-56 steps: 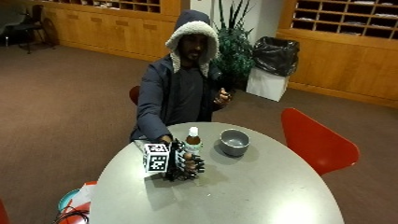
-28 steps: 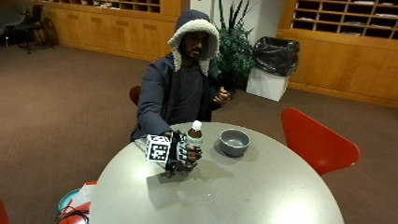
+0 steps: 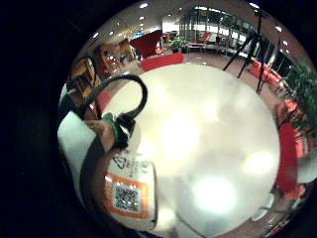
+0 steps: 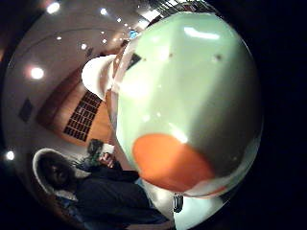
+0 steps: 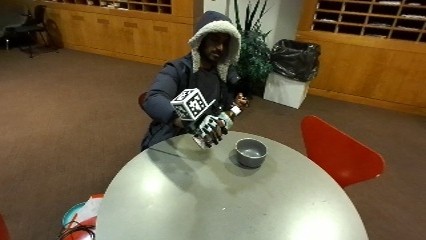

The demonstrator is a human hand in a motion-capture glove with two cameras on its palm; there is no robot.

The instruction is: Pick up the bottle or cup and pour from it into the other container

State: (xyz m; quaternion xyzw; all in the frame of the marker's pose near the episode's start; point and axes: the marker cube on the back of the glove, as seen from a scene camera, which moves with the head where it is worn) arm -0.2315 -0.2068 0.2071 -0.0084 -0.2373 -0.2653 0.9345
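Note:
In the outside view my gloved right hand grips a small bottle and holds it tilted in the air over the far edge of the round table. Its white cap points up towards the person's chest. A grey bowl stands on the table just to the right of the hand, apart from it. The thumb side palm view is filled by the pale bottle with an orange patch and its white cap. The bottle's label with a square code shows in the little finger side palm view, above the tabletop.
A red chair stands at the table's right. Behind the person are a plant, a bin with a black bag and wooden shelving. The person's bare hand is held at the chest. Coloured items lie on the floor at left.
The bottle stood upright on the table a second ago; my hand has lifted it off the surface and tipped it. The bowl has not moved.

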